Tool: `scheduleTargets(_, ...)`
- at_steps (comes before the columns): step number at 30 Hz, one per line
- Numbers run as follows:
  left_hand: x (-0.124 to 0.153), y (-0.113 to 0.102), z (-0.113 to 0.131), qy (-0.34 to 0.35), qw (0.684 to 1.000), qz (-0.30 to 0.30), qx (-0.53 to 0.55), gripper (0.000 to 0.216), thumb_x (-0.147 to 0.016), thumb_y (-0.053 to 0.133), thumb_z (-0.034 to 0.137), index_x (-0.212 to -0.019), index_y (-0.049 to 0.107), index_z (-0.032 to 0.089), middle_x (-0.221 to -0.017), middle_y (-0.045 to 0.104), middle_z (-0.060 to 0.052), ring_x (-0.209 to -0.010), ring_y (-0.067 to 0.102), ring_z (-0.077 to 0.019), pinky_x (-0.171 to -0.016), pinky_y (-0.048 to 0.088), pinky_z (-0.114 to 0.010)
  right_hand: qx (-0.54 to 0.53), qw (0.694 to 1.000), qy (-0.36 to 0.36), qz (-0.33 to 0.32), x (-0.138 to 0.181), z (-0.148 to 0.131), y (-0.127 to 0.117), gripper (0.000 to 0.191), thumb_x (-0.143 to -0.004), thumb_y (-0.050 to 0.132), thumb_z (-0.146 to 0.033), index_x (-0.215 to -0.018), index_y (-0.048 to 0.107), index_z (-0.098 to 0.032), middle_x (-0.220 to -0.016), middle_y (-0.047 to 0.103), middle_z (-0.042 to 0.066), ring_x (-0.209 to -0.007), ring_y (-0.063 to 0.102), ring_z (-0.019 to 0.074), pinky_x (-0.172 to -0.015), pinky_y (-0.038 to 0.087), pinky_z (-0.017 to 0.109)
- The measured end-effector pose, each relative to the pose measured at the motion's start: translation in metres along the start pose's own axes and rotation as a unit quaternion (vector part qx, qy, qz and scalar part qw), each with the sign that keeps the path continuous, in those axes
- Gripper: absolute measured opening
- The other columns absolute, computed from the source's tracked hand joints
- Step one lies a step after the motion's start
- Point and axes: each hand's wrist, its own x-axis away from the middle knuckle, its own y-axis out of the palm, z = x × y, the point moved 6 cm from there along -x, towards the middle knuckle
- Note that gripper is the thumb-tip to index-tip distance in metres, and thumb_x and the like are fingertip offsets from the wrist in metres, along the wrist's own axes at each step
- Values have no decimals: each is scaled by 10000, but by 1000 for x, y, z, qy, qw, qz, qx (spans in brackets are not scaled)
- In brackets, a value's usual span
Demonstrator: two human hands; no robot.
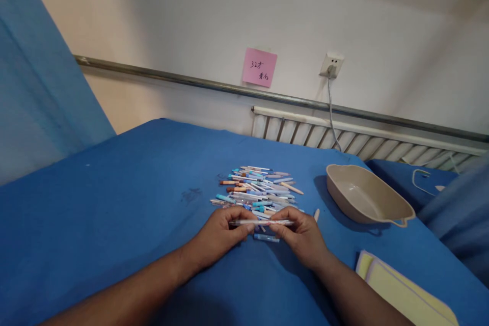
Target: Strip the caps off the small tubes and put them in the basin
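Note:
Both my hands hold one clear pen level between them, just above the blue cloth. My left hand pinches its left end and my right hand pinches its right end, fingers closed. Right behind the hands lies a pile of several pens in blue, white and orange. A single blue-tipped pen lies under the held one, and a small pale cap lies to the right of my right hand.
A beige oval tray stands at the right on the blue table cloth. Yellow pads lie at the lower right. Behind are a radiator, a wall socket with a cable and a pink note.

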Motion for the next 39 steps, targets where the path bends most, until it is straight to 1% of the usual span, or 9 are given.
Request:
scheduleTargets(8,0,-2,2,-1,1000,11,10,338,-809,542,449,-992,621,177,-715,639,-9,-550,547,-123,-525,414,-219,34,998,-32,29,1,-10,-3,179,-760,651,-363,-781,691,-190,-722,686,19,-661,598,164,-581,452,240)
scheduleTargets(13,-3,-4,-2,-36,999,2,-26,363,-803,531,484,-640,568,161,-535,561,21,-422,455,-86,-440,346,-200,60,997,-46,18,1,-9,-2,163,-767,650,-345,-799,697,-192,-767,696,22,-678,609,164,-616,453,246)
scheduleTargets(19,-3,-6,1,-44,995,32,80,409,-694,665,471,-961,550,184,-759,642,-5,-548,562,-117,-454,394,-203,57,996,-55,42,0,-11,-6,153,-779,645,-342,-798,701,-201,-771,695,23,-717,622,176,-657,460,258)
scheduleTargets(22,-2,-2,-3,-81,995,0,63,381,-786,530,533,-795,568,154,-630,614,-3,-432,496,-94,-406,357,-206,76,993,-82,40,0,-16,-5,132,-779,650,-322,-800,708,-205,-785,696,26,-745,625,178,-676,458,259)
scheduleTargets(24,-2,-3,-1,-64,996,9,67,325,-717,645,467,-734,562,152,-608,590,18,-449,481,-77,-436,374,-195,88,990,-99,39,1,-18,-5,123,-787,642,-308,-802,709,-205,-777,695,27,-744,624,175,-677,455,256)
scheduleTargets(28,-2,-7,0,-54,993,33,102,449,-652,725,413,-1000,561,181,-747,626,3,-584,559,-111,-490,420,-199,94,989,-110,41,1,-19,-6,117,-799,630,-293,-809,703,-202,-771,691,25,-735,624,169,-675,452,252)
scheduleTargets(32,-2,-7,-3,-83,994,17,67,334,-749,608,483,-787,591,152,-602,588,11,-480,511,-99,-453,381,-208,103,987,-121,37,2,-22,-5,110,-804,632,-290,-806,700,-204,-772,689,24,-738,623,167,-689,451,251)
scheduleTargets(37,-2,-12,8,-28,993,39,107,369,-616,758,335,-918,601,191,-973,660,-37,-827,607,-160,-682,455,-242,104,986,-125,40,2,-23,-5,105,-806,633,-287,-820,700,-208,-775,686,23,-741,621,165,-691,448,246)
scheduleTargets(39,-2,-9,5,-62,993,22,99,331,-716,661,436,-907,599,172,-904,668,-52,-703,602,-147,-598,444,-248,105,985,-128,37,2,-23,-4,107,-809,631,-288,-810,697,-204,-763,682,21,-729,617,160,-683,442,240)
